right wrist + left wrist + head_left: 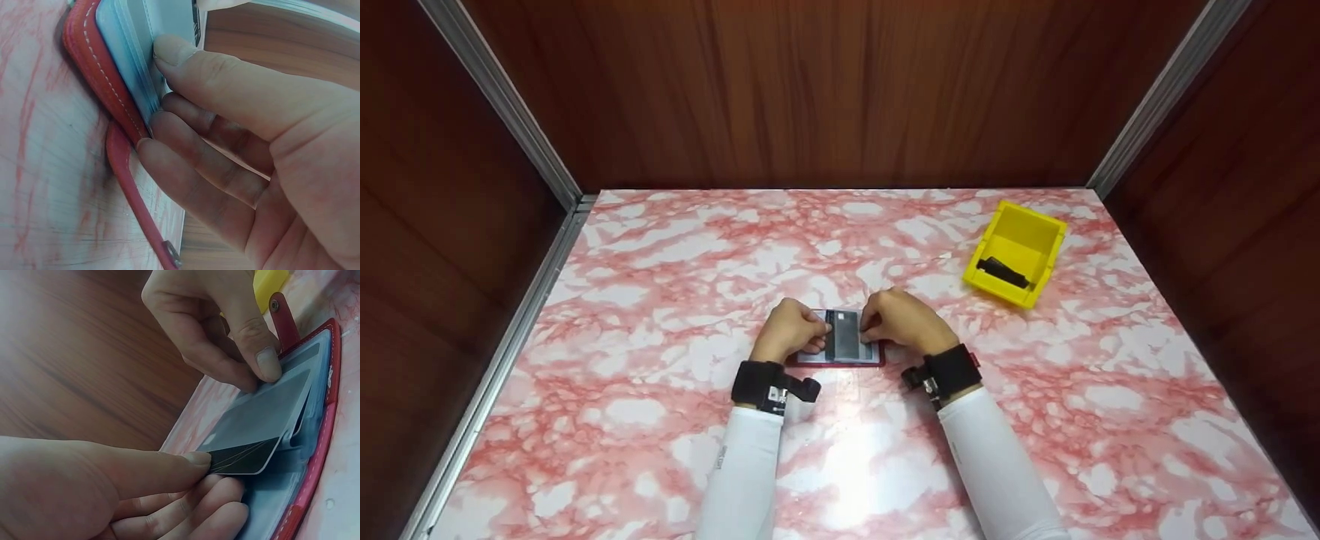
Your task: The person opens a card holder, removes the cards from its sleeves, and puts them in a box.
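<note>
A red leather card holder (840, 365) lies spread on the table, its clear plastic sleeves facing up. One dark card (242, 458) sits mostly inside a sleeve, with a black strip sticking out on the left. My left hand (791, 330) pinches that protruding end between thumb and fingers. At the opposite side, my right hand (907, 322) pinches the edge of the clear sleeve (135, 39), thumb on top and fingers beneath. A red strap with a metal snap (138, 197) extends from the holder beside the right fingers.
Toward the back right stands a yellow bin (997, 298) with a black object (1003, 271) inside. The table (660, 420) has a red and white marbled top. Brown wood-grain panels (825, 90) enclose its back and sides.
</note>
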Demonstrator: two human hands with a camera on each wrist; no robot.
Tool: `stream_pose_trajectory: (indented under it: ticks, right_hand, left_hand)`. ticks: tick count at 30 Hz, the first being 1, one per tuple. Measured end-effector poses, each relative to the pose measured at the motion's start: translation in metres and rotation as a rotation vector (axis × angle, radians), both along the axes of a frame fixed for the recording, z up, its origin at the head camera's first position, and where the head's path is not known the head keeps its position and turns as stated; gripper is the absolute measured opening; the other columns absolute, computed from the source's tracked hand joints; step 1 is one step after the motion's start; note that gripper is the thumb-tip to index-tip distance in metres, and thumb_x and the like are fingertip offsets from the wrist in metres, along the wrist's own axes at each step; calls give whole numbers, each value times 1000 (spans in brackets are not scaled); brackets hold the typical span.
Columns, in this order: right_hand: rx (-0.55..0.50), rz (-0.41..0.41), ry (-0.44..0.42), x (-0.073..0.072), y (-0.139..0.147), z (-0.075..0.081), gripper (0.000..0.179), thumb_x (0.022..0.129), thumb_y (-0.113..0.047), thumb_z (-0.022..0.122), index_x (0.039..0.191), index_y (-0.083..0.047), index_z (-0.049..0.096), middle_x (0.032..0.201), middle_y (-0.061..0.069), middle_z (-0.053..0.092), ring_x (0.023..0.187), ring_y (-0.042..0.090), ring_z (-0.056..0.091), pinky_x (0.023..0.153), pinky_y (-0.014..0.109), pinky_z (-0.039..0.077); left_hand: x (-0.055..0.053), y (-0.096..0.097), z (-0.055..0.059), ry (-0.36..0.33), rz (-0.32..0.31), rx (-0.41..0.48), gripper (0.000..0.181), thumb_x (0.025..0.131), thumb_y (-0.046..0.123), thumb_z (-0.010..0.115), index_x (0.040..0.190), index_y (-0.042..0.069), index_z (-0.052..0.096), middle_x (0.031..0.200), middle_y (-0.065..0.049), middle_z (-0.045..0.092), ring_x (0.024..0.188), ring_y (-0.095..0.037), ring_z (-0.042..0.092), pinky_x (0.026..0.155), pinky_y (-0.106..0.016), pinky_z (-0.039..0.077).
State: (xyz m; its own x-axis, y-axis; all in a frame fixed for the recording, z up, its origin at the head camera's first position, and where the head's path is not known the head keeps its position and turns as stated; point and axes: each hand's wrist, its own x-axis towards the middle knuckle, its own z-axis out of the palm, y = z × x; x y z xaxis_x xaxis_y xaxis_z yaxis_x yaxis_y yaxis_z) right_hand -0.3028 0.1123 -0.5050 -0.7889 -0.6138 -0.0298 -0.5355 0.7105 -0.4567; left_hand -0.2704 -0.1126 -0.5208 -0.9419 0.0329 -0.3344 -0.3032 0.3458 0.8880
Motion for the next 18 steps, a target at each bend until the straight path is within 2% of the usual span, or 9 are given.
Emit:
stream_pose_trajectory:
  ticks: [7,13,18]
  right_hand:
    - [12,-13,2,1,-2,1,10,88,-14,90,97,-11,87,102,6,83,94,22,75,91,42,65]
    - [27,-13,14,1,-4,1,9,88,-15,90,95,-11,87,100,6,82,91,21,74,88,41,65]
    - [56,-5,55,2,-8,0,8,88,-17,91,92,-11,86,98,6,81,90,21,72,87,42,64]
  left_hand:
    - [1,3,0,14,1,-13,15,96,7,80,97,-7,77,65,-4,69,52,-9,66,51,-19,60]
    - [1,7,0,26,10,-58,17,94,11,82,93,-2,72,72,-5,69,53,-11,67,51,-20,60]
    - [0,9,0,13,31,-62,17,94,8,83,91,0,68,70,-4,68,51,-11,66,50,-19,59]
